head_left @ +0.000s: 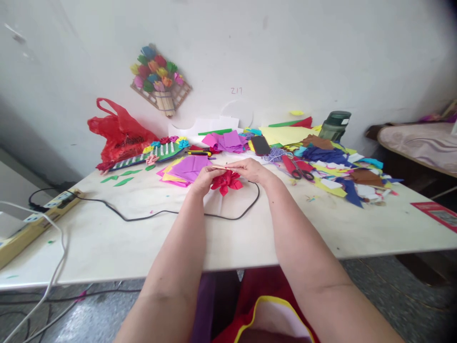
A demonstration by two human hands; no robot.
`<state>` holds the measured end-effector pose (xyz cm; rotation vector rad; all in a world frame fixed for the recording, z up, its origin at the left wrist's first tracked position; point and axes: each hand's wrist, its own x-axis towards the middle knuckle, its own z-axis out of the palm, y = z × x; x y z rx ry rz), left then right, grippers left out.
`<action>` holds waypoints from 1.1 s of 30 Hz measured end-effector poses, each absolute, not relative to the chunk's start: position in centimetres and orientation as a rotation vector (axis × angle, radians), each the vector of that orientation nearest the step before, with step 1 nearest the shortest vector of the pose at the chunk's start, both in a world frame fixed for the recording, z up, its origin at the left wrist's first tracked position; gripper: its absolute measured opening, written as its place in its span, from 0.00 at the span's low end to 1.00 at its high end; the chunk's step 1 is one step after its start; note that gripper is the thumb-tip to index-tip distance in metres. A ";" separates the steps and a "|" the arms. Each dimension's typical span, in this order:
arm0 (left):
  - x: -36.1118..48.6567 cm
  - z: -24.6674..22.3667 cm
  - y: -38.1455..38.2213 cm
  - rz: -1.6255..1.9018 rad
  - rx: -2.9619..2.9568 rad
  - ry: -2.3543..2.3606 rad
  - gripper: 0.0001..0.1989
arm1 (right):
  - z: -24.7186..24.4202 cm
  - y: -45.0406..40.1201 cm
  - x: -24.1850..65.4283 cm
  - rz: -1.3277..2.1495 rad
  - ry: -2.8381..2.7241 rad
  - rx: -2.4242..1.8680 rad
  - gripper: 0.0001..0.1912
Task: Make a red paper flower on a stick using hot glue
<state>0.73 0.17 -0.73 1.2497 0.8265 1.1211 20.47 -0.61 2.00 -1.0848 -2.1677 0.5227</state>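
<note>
A red paper flower [227, 182] with pointed petals is just under and in front of my two hands, over the middle of the white table. My left hand [206, 179] is closed, its fingers pinching a thin pale stick [218, 166] above the flower. From the other side my right hand [251, 170] reaches in, its fingers together at the stick's right end beside the flower. The fingertips of both hands nearly meet. Behind my left hand lies a stack of purple, yellow and pink paper sheets [185, 169].
A black cable [135, 219] loops across the table from a power strip [53, 209]. Red-handled scissors [297, 172], a phone [260, 145], paper scraps [328, 162] and a green bottle [334, 126] stand or lie at the right back. A red bag [124, 136] sits left.
</note>
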 end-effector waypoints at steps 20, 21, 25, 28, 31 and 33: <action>0.8 -0.8 0.3 1.145 1.120 0.894 0.11 | 2.0 -0.6 20.0 0.474 -2.185 -1.096 0.17; 0.8 -0.8 0.3 1.157 1.097 0.890 0.10 | 2.1 -0.7 19.9 0.457 -2.188 -1.113 0.17; 1.0 -0.7 0.1 1.164 1.086 0.867 0.10 | 2.3 -0.9 19.8 0.426 -2.205 -1.145 0.17; 1.1 -0.5 -0.1 1.161 1.078 0.874 0.10 | 2.4 -1.1 19.8 0.414 -2.208 -1.145 0.17; 1.2 -0.4 -0.2 1.168 1.071 0.881 0.09 | 2.6 -1.3 19.7 0.402 -2.214 -1.163 0.18; 1.1 -0.5 -0.2 1.162 1.081 0.880 0.09 | 2.7 -1.5 19.7 0.397 -2.218 -1.182 0.18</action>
